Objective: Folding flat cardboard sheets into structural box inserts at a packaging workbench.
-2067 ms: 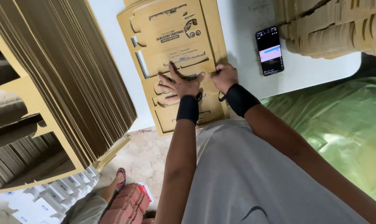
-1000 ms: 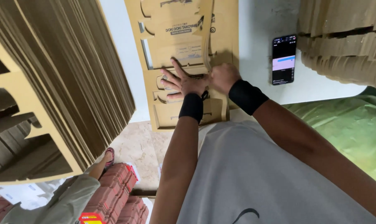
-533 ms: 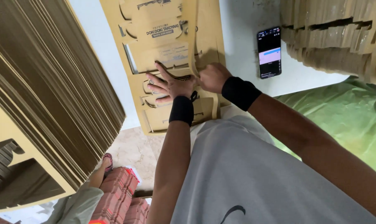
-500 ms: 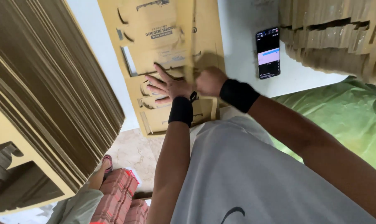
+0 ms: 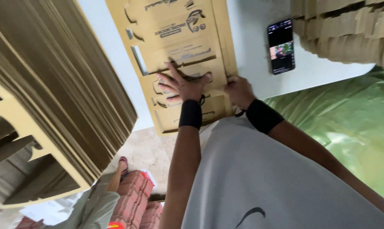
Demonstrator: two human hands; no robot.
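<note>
We have the flat cardboard blank lying on the table, with our left hand pressed on its near part and our right hand at its right edge. To the right of the blank a phone lies on the table, and beyond it, at the far right, sits a stack of cardboard. To the left of the table stands a tall pile of cardboard sheets, and a plastic sheet lies near and right of the table edge.

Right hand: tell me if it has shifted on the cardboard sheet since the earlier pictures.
Yes. The right hand has slid from the fold line of the cardboard sheet to its right edge, toward the phone.
</note>
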